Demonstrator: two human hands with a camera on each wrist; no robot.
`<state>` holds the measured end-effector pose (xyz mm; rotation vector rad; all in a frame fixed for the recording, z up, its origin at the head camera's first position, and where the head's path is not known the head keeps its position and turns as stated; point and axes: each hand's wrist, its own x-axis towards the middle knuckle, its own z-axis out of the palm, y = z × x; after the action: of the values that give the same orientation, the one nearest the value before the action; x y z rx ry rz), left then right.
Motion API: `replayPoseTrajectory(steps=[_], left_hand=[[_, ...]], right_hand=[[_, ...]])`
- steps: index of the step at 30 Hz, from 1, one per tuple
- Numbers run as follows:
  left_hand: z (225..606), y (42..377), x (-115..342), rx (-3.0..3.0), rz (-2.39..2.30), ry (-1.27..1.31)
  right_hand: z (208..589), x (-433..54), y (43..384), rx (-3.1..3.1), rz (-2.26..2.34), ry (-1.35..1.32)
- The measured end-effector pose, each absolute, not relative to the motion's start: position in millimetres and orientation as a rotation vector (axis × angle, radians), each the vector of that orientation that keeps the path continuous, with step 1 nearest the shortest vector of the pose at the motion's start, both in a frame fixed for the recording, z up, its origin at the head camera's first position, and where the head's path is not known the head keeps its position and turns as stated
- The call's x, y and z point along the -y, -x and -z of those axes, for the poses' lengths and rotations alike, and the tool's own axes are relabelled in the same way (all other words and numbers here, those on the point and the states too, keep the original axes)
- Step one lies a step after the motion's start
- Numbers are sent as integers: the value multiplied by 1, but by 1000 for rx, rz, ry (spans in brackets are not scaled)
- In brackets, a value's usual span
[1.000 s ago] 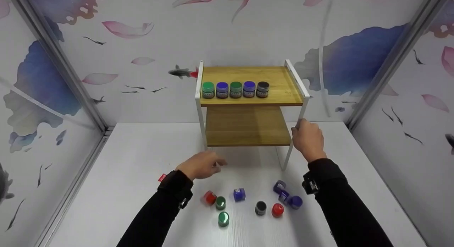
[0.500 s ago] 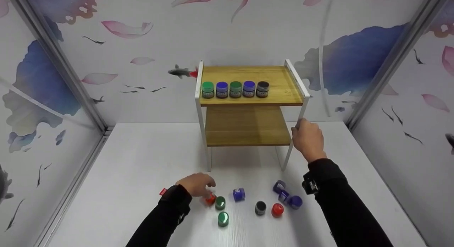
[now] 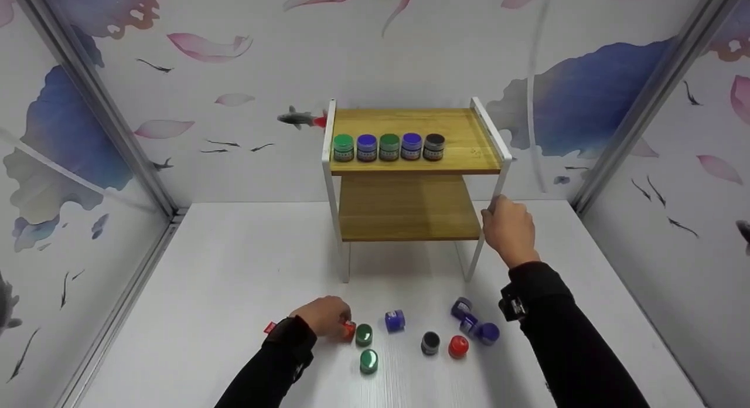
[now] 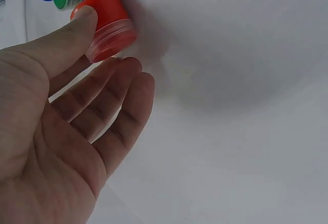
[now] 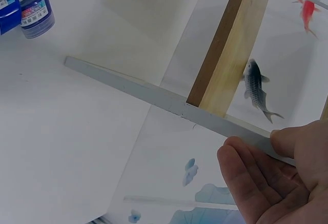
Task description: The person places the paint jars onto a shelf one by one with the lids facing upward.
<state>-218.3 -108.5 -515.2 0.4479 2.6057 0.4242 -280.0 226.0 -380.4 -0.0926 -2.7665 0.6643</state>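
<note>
My left hand (image 3: 324, 315) is low over the white tabletop at a small red paint jar (image 4: 109, 24) lying on its side. In the left wrist view the thumb presses on the jar's red lid, the index finger goes behind it, and the other fingers are loosely bent beside it. My right hand (image 3: 511, 230) grips the white front right leg of a two-tier wooden shelf (image 3: 410, 208), thumb on one side and fingers on the other. A green-lidded jar (image 3: 364, 335) stands right beside the red one, and another green jar (image 3: 369, 361) is nearer the front.
Several jars (image 3: 389, 148) with green, blue and black lids stand in a row on the upper tier. A blue jar (image 3: 395, 320), a black jar (image 3: 430, 343), a red jar (image 3: 459, 346) and a cluster of blue jars (image 3: 469, 324) are on the tabletop. Patterned white walls enclose it.
My left hand has come down and toward me from in front of the shelf to the red jar, its thumb now on the lid. The right hand stays on the shelf leg.
</note>
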Motion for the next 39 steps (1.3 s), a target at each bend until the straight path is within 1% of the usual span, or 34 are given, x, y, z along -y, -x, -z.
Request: replayPoseTrajectory(steps=[7, 21, 28, 39], left_hand=[[520, 219, 111, -2637, -430, -504], [523, 221, 114, -2635, -615, -511], [521, 223, 113, -2616, -697, -559], [520, 226, 112, -2587, -683, -618]], right_hand=[[381, -227, 281, 2763, -663, 103], [387, -228, 283, 2743, -647, 48], [385, -228, 283, 2763, -657, 78], [384, -228, 283, 2770, -666, 94]])
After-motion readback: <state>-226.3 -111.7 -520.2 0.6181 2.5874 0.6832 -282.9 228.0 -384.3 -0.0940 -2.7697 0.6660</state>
